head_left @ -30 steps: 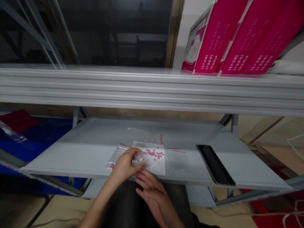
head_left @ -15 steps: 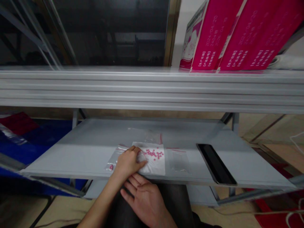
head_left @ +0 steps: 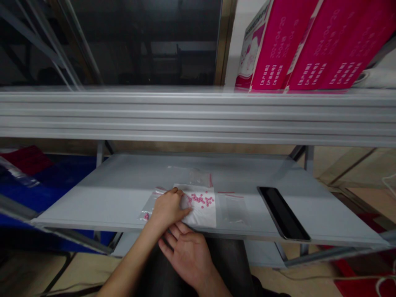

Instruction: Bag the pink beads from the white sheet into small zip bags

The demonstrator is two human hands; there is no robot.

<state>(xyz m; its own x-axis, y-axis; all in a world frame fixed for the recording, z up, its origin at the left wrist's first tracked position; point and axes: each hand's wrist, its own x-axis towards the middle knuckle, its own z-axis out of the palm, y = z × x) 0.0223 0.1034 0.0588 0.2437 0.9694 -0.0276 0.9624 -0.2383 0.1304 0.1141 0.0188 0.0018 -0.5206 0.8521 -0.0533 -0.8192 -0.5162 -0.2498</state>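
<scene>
My left hand (head_left: 169,205) is palm down over the left part of a white sheet (head_left: 208,218), fingers curled. Between its thumb and index finger shows clear film with a red line, a small zip bag (head_left: 186,201); its lower part is hidden by the hand. Several small pink beads (head_left: 198,199) lie scattered on the sheet, just right of that bag. Left of the hand, another clear zip bag (head_left: 151,205) holds a few pink beads (head_left: 146,216). Palm up below the shelf's front edge, my right hand (head_left: 189,252) is open, its fingertips by the left wrist.
Right of the sheet lies a clear zip bag (head_left: 234,208), and behind it another clear bag (head_left: 199,178). A black tablet-like device (head_left: 284,213) rests on the grey shelf (head_left: 260,169). A metal beam (head_left: 185,117) crosses above, with pink boxes (head_left: 278,49) on top.
Both hands stay almost where they were. The view has shifted slightly; the beads and bags look unchanged.
</scene>
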